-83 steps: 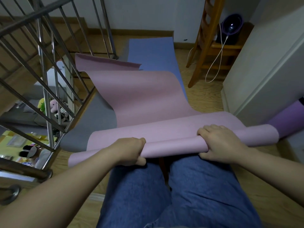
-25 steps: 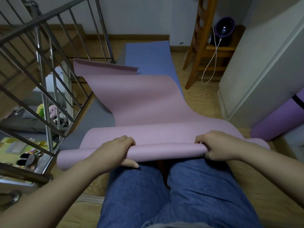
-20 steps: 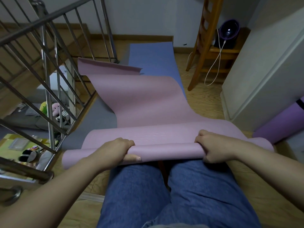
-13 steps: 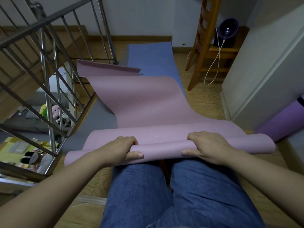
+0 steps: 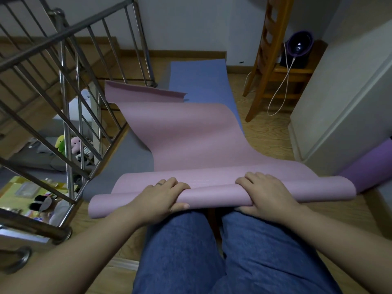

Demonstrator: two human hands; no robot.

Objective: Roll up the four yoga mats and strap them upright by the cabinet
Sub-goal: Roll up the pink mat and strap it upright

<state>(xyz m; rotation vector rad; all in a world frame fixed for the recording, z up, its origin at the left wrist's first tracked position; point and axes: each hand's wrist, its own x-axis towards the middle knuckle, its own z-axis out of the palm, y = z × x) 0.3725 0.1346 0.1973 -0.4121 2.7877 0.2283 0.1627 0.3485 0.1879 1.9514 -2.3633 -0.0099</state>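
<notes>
Left hand [image 5: 160, 196] nearer right hand [image 5: 267, 194], pink roll [image 5: 214, 194] loose

matt pink mat [image 5: 191, 141], glossy metal railing [image 5: 65, 115].

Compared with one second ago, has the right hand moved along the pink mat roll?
Yes. The right hand has slid left along the pink mat roll, away from the white cabinet and toward the roll's middle.

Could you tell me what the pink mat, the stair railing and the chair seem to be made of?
Pink mat: probably soft foam or rubber, matte; it bends and curls without creasing. Railing: metal, likely stainless steel, with shiny highlights. Chair: varnished wood, orange-brown with a slight sheen.
</notes>
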